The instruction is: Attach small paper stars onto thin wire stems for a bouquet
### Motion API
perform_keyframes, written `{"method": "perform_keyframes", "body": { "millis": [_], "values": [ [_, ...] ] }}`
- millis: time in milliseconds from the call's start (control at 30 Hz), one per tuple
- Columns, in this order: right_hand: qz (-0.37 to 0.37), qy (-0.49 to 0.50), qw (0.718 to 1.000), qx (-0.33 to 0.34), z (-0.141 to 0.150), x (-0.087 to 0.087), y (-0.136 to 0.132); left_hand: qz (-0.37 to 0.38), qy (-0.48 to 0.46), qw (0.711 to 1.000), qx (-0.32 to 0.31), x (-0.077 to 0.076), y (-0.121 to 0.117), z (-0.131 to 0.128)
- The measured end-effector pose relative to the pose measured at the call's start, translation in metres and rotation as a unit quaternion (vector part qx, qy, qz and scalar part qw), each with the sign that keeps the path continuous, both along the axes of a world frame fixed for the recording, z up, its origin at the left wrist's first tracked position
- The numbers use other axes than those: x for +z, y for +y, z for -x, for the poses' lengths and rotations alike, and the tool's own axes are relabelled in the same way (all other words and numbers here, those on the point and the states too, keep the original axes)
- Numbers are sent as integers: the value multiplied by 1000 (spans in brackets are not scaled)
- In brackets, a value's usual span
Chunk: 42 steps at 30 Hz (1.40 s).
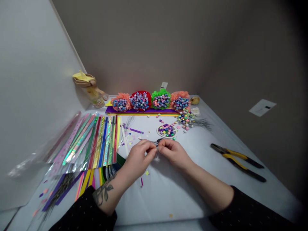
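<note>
- The left grip (139, 156) and right grip (172, 153) are both narrow, their fingertips pinched together and meeting over a thin silvery piece (156, 145), most of which is hidden by the fingers.
- Just beyond the fingertips lies a small metal tool with a dark handle (159, 140); whether either grip touches it is hard to tell.
- A tuft of white fluff (157, 158) sits just below the grips. If the pinch loosens, the thin piece could slip into it or among nearby paper scraps and be hard to spot.
- Far of the grips, a round dish of paper stars (166, 130) sits near the right hand. A careless reach could tip it and scatter the light stars.
- Farther right, loose stars and fine wire stems (190, 122) lie in a heap, and their sharp ends could snag fingers.
- Left of the grips, shiny holographic paper strips (103, 141) fan out close to the left wrist, where a sideways sweep could drag or crease them.
- Yellow-handled pliers (237, 161) rest well apart on the right of the worktop (168, 199).
- Along the far edge, tissue-paper bouquets (141, 101) stand on a purple card strip (141, 110), out of immediate reach.
</note>
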State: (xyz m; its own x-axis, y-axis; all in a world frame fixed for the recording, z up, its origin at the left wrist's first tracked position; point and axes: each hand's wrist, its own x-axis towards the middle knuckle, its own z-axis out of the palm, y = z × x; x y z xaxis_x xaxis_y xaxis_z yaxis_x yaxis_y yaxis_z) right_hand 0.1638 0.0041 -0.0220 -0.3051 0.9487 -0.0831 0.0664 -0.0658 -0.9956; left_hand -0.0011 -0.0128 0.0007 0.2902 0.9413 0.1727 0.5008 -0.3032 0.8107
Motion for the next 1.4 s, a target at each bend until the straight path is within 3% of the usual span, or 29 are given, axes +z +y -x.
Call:
{"method": "perform_keyframes", "body": {
  "millis": [233, 633, 833, 1167, 1400],
  "values": [
    [-123, -82, 988, -54, -1, 3, -2, 70, -35, 997, 20, 2, 1, -2],
    [-216, -123, 968, -42, -1, 6, -7, 165, -98, 981, 24, 4, 1, -2],
    [-396, -132, 908, 31, -12, 12, -4, 209, -107, 972, 4, 7, 2, 1],
    [-463, -183, 860, 111, -20, 9, 6, 248, -81, 965, -39, 7, 4, 5],
    [-504, -191, 836, 102, -21, 9, 7, 268, -106, 957, -33, 6, 4, 5]
  ]
}}
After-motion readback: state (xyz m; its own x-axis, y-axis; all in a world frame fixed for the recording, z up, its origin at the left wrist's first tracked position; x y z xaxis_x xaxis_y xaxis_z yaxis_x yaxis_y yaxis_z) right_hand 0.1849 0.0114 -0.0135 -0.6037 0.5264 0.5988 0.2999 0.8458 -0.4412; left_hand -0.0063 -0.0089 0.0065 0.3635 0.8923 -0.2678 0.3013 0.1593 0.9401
